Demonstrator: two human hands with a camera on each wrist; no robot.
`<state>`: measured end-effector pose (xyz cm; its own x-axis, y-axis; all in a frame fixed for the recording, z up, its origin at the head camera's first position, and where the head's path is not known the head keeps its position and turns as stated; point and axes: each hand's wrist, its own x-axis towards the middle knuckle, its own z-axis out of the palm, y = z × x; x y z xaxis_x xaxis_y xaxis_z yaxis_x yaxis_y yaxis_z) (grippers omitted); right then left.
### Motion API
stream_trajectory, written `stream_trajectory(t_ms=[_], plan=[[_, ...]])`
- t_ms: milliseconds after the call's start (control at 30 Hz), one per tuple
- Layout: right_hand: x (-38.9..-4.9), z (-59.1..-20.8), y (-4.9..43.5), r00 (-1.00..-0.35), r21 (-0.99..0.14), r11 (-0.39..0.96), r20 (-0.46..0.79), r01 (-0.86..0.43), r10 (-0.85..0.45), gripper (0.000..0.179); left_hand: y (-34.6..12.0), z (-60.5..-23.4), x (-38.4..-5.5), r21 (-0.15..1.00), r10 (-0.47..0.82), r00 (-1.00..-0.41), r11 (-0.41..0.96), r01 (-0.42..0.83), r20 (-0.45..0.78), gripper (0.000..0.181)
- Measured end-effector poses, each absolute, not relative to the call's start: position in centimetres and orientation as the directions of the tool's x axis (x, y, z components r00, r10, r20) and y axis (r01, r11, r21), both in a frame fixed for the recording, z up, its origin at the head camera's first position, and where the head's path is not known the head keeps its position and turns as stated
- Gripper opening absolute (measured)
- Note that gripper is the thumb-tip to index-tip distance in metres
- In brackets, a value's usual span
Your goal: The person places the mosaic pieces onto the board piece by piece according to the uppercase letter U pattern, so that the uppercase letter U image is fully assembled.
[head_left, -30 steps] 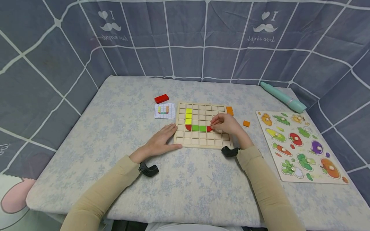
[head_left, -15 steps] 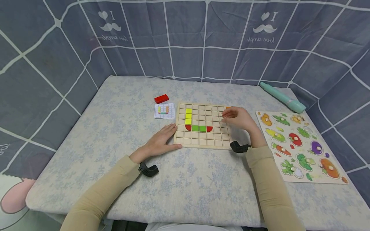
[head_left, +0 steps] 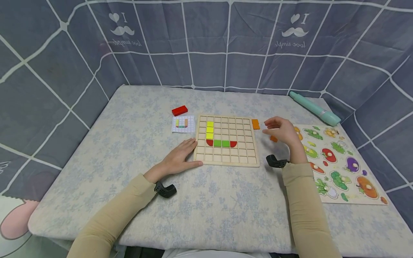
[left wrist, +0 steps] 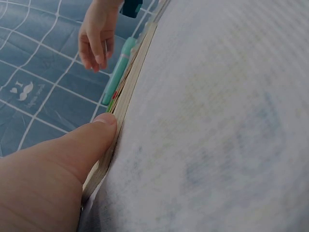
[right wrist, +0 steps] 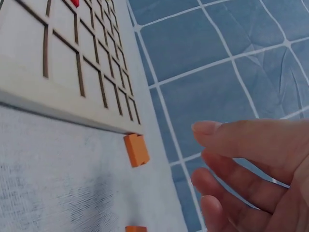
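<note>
A wooden grid board lies on the table, bearing a column of yellow tiles, green tiles and a rounded red tile at each end of the green row. Along its left edge rests my left hand, fingers extended, the thumb touching the board's side in the left wrist view. My right hand hovers right of the board with loosely bent, empty fingers. Below its fingertips is a small orange block; orange blocks also sit at the board's upper right corner.
A pattern card and a red block lie left of the board. To the right is a vegetable puzzle board, partly behind the right hand, with a teal tube-like object beyond it. Tile-patterned cloth backs the table.
My right hand has let go of the red tile at the right end of the green row and moved rightward off the board to beside the orange blocks. The left hand has stayed put.
</note>
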<state>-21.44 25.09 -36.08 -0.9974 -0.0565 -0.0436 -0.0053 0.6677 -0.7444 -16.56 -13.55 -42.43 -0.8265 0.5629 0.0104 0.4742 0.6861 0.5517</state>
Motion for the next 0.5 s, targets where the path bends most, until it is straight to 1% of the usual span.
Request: stream_trajectory(t_ms=[200,500], plan=[[-21.8,-36.8,25.6,-0.997,-0.712,0.702,-0.069,0.029,-0.029,0.041,-13.6,-42.4,-16.5,0.55,0.562,-0.827,0.687,0.474,0.011,0.087],[-22.0,-37.5,26.2,-0.993,-0.676,0.734,-0.12,0.066,-0.021,0.041,-13.5,-42.4,-16.5,0.554,0.561,-0.828,0.686,0.472,0.012,0.087]])
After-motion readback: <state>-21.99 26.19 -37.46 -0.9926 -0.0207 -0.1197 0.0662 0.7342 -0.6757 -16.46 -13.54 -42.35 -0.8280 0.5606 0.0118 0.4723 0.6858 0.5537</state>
